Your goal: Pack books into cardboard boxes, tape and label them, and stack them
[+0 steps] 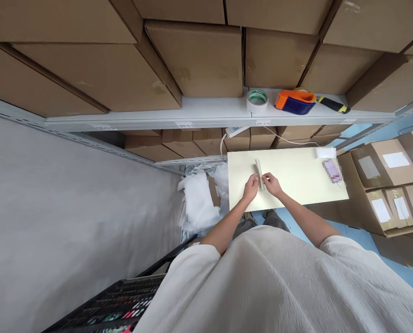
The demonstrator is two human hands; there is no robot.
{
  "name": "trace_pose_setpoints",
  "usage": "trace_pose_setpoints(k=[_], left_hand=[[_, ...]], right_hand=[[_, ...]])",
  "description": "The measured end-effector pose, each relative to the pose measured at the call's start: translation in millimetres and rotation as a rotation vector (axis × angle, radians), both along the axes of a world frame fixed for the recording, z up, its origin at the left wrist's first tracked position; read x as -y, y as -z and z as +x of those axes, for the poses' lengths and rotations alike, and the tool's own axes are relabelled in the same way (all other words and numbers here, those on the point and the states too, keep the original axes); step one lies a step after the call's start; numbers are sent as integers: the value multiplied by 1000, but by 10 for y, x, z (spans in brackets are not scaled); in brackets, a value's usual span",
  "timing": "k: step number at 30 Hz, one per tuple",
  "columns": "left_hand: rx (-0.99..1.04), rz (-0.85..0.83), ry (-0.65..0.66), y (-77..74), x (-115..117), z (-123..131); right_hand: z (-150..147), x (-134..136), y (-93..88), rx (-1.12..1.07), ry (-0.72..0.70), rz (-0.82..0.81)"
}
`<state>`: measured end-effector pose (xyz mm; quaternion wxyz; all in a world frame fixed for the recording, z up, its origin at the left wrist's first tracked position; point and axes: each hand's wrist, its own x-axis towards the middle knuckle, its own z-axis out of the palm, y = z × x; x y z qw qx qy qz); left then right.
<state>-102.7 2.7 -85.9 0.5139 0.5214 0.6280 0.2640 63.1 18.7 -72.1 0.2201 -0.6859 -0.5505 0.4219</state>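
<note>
Over the pale yellow board (297, 173), my left hand (251, 186) and my right hand (272, 184) come close together. Between them stands a thin, pale flat piece (259, 167), seen nearly edge-on. Fingers of both hands are closed on its near part, one hand from each side. Its exact kind is too small to make out. Toward the board's right end lie a phone in a purple case (332, 170), blurred out, and a small white object (325, 152) beyond it.
A shelf edge (213, 121) runs above the board, carrying a tape roll (258, 100), an orange and blue tape dispenser (295, 101) and a knife (333, 104). White bags (199, 201) pile up left. Labelled cartons (387, 162) stand right; a black crate (123, 296) is near my left side.
</note>
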Motion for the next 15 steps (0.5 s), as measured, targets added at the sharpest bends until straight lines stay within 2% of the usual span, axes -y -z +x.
trace_pose_setpoints(k=[2,5,10,15], left_hand=[[-22,7,-73,10,13,-101],[-60,-16,-109,67,8,-260],[-94,-75,-39,208,-19,-438],[-131,-100,48,292,74,-539]], right_hand=[[-81,41,71,-53,-71,-32],[-112,77,189,4,-103,-101],[-28,101,340,101,-77,-207],[64,116,400,135,-41,-210]])
